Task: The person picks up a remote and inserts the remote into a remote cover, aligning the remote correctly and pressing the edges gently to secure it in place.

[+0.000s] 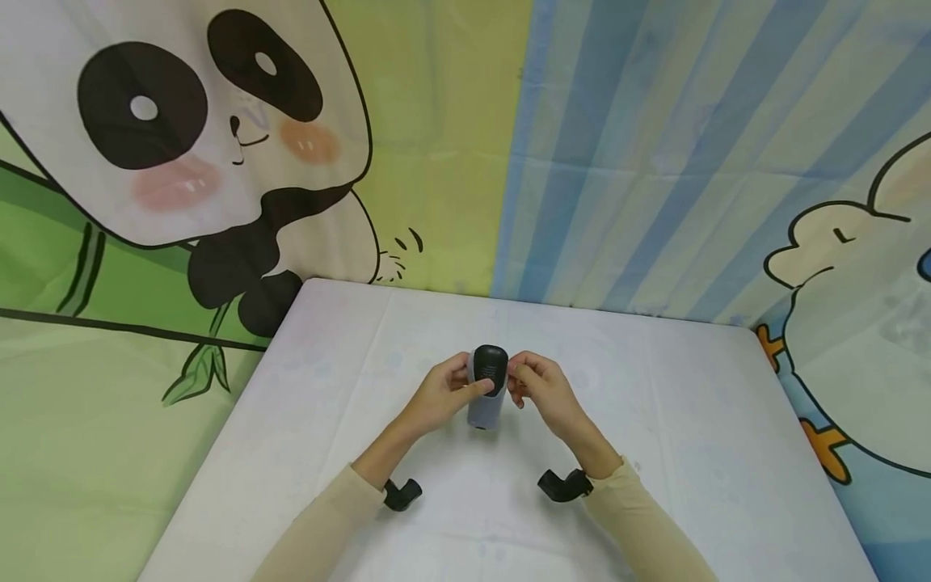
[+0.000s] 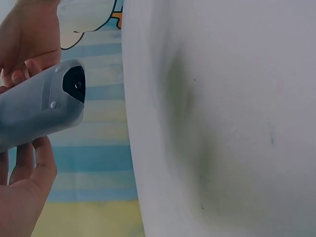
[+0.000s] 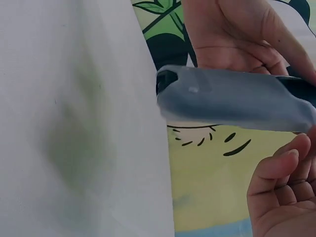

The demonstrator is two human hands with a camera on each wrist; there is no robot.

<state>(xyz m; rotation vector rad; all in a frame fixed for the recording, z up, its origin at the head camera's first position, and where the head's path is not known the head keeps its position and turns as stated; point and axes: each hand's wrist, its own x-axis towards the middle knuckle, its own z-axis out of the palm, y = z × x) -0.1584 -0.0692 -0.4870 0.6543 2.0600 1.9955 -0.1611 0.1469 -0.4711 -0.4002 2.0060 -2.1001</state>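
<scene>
A small grey device with a black top [image 1: 487,388] is held above the white table [image 1: 655,453] between both hands. My left hand [image 1: 440,396] grips its left side with the thumb across the black part. My right hand [image 1: 541,392] pinches its right side near the top. The left wrist view shows the grey body [image 2: 37,106] with a dark opening at its end, my fingers [image 2: 29,173] under it. In the right wrist view the same grey body [image 3: 232,98] lies across the frame, the left hand's palm [image 3: 237,34] behind it and my right fingers [image 3: 281,187] below it.
A white cloth covers the table. Behind it hang a panda backdrop [image 1: 182,145] on the left and a blue striped one [image 1: 691,162] with a cartoon duck on the right. Black wrist cameras [image 1: 402,493] [image 1: 563,485] sit on both beige-sleeved forearms.
</scene>
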